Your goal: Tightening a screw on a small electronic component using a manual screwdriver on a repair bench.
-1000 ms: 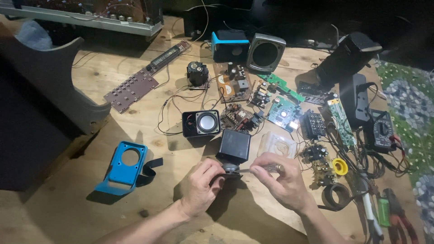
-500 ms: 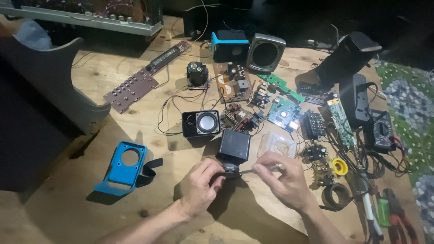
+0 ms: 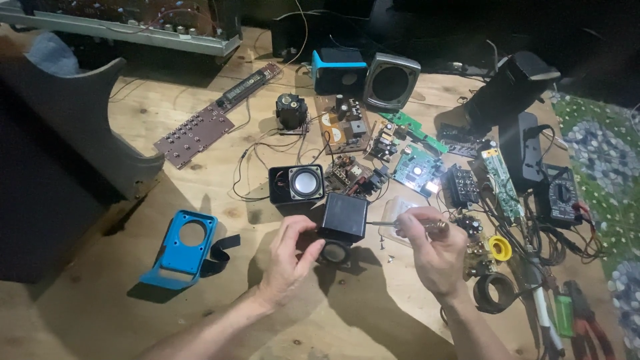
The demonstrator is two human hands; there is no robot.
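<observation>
Bare wood near edge, between blue frame (image 3: 179,250) at left and cable coil (image 3: 494,292) at right: open passage. Far of the small black box (image 3: 343,217), speaker (image 3: 296,184) and circuit boards (image 3: 413,163) crowd. Right side blocked by multimeter (image 3: 563,197), tangled wires.

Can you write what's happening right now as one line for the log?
left hand: steadies small black speaker box | right hand: holds screwdriver, tip at box side | nearby: open speaker, blue shell

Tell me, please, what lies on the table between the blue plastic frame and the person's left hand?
In the head view, a black strap lies between the blue plastic frame and the left hand; beyond it is bare wood.
</observation>
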